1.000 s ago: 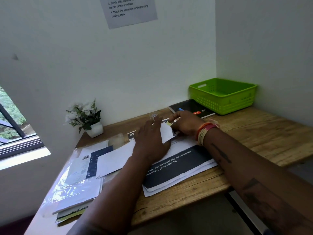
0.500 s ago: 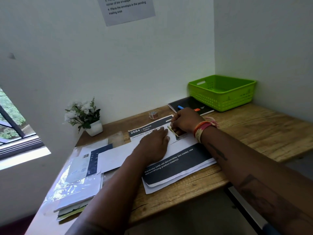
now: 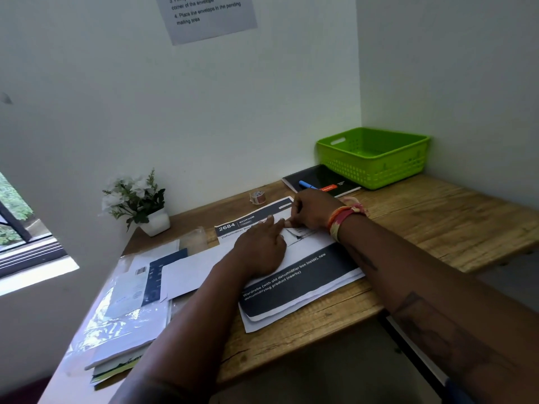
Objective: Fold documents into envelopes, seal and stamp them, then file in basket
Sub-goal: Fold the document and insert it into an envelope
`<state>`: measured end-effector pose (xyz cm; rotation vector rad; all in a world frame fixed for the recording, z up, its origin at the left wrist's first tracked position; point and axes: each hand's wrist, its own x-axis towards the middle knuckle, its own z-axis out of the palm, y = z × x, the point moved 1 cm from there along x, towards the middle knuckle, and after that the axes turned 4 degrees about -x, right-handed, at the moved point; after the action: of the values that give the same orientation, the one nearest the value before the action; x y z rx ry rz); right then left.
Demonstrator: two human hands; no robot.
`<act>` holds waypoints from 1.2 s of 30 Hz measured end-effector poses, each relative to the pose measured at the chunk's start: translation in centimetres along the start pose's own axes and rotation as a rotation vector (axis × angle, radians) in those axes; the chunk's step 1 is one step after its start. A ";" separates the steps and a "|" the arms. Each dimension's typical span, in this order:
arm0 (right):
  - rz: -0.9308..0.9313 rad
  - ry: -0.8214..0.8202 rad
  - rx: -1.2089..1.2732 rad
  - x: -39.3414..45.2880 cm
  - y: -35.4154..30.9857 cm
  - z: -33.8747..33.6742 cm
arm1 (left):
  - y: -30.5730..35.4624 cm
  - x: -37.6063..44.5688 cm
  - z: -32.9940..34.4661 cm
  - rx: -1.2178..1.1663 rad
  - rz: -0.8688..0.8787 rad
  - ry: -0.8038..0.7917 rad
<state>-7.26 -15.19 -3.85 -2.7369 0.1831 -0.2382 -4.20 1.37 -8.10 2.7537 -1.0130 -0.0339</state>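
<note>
A white envelope (image 3: 189, 272) lies across a pile of printed documents (image 3: 294, 284) with dark blue bands, on the wooden desk (image 3: 437, 223). My left hand (image 3: 259, 249) rests flat on the envelope, its index finger stretched toward the far right corner. My right hand (image 3: 313, 211) sits at that corner with curled fingers, fingertips pinching down where the left index finger meets them. What lies under those fingertips is hidden. The green plastic basket (image 3: 373, 170) stands in the back right corner with nothing visible inside.
A black notebook (image 3: 326, 177) with a blue pen (image 3: 307, 185) lies in front of the basket. A small tape roll (image 3: 257, 197) sits by the wall. A potted plant (image 3: 137, 199) stands back left; plastic-sleeved papers (image 3: 125, 310) are stacked at left. A window is further left.
My left hand slid back toward me and stretched its index finger to the right fingertips. The raised envelope corner came down flat. My right hand stayed at the corner.
</note>
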 end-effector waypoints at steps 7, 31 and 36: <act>0.002 -0.106 -0.185 0.3 -0.7 -0.3 | 0.4 0.1 -0.3 -0.015 -0.011 -0.023; -0.040 -0.125 -0.113 -3.6 0.7 -0.5 | 0.9 2.8 -1.4 -0.079 -0.167 0.178; -0.040 -0.127 -0.032 -3.8 1.0 -0.3 | 0.8 3.9 -1.6 -0.123 -0.248 0.298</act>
<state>-11.15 -15.64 -4.47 -2.7785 0.0985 -0.0716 -1.59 -1.50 -6.22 2.6499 -0.5716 0.2597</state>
